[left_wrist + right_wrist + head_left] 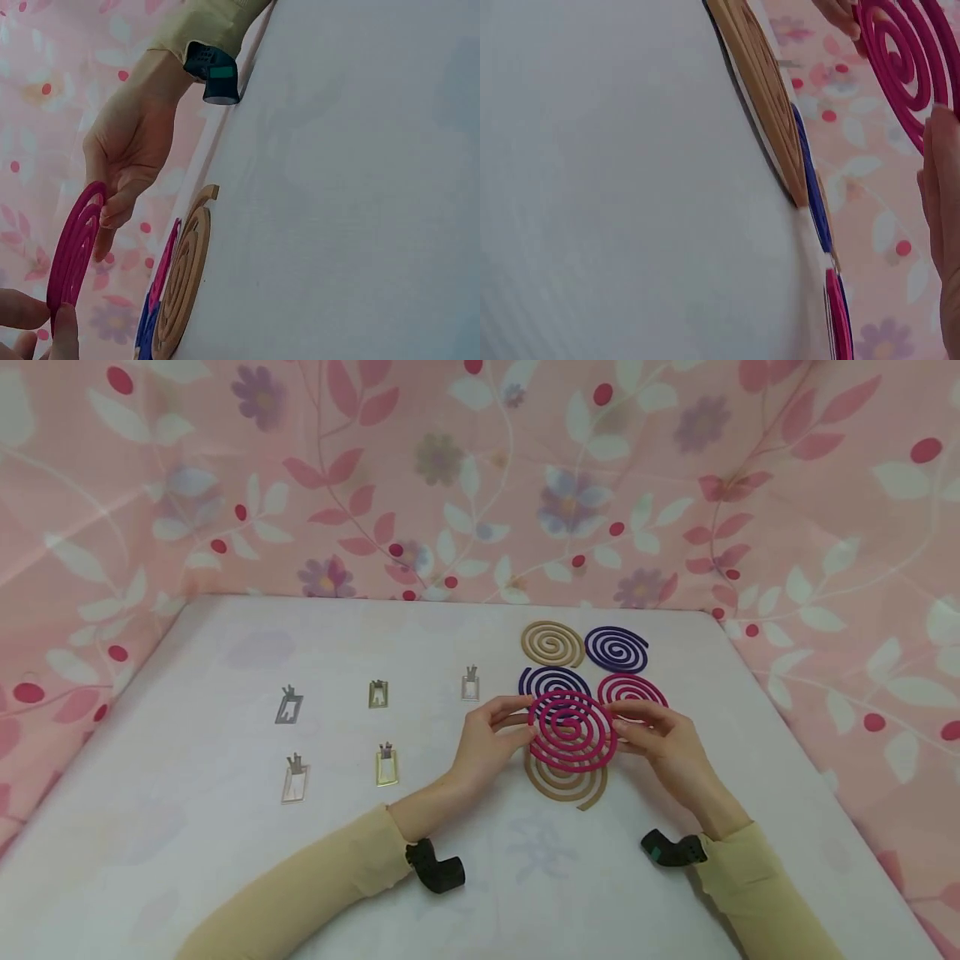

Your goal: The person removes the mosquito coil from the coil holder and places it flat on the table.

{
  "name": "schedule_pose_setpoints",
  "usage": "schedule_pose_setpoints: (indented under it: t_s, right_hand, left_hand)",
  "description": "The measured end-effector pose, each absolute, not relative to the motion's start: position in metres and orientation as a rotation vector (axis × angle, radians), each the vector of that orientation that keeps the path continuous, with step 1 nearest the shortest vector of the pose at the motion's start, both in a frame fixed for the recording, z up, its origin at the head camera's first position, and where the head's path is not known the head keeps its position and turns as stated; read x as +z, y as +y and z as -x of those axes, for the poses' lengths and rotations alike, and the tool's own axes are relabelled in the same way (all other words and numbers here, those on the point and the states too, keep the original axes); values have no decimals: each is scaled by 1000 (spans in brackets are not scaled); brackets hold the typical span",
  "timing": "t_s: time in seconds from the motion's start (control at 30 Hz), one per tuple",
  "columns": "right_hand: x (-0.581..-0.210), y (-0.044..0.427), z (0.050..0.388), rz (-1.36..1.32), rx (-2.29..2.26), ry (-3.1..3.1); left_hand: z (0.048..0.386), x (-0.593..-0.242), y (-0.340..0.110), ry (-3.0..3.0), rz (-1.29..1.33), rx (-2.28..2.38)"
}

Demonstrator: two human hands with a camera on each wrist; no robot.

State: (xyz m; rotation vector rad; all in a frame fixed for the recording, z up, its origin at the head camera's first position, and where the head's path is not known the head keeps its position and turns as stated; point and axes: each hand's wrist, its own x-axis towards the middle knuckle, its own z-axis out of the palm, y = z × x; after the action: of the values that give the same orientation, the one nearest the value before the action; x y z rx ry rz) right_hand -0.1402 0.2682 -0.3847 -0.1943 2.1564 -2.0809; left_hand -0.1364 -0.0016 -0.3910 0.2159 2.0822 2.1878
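Note:
A pink mosquito coil (572, 728) is held up over the table, gripped at opposite edges by both hands. My left hand (489, 739) pinches its left rim between thumb and fingers. On the other side, the right hand (678, 752) pinches the right rim. In the left wrist view the coil (73, 255) appears nearly edge-on, clear of the table. Beneath it lies a tan coil (564, 798), partly covered from the head view. Just behind are a blue coil (555, 671) and another pink coil (632, 677), both partly hidden.
Farther back lie a tan coil (551, 645) and a dark blue coil (617, 651). On the left half of the table are several small metal stands, including a grey one (288, 708), a gold one (386, 767) and a silver one (470, 687). Patterned cloth (442, 510) hangs behind the table.

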Motion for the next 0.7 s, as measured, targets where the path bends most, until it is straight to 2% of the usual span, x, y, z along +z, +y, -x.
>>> schedule_pose_setpoints:
  t_s: [0.7]
  right_hand:
    - [-394,325,147,143,-2013,2225]
  left_hand:
    - [140,-401,59,2049,-201,2242]
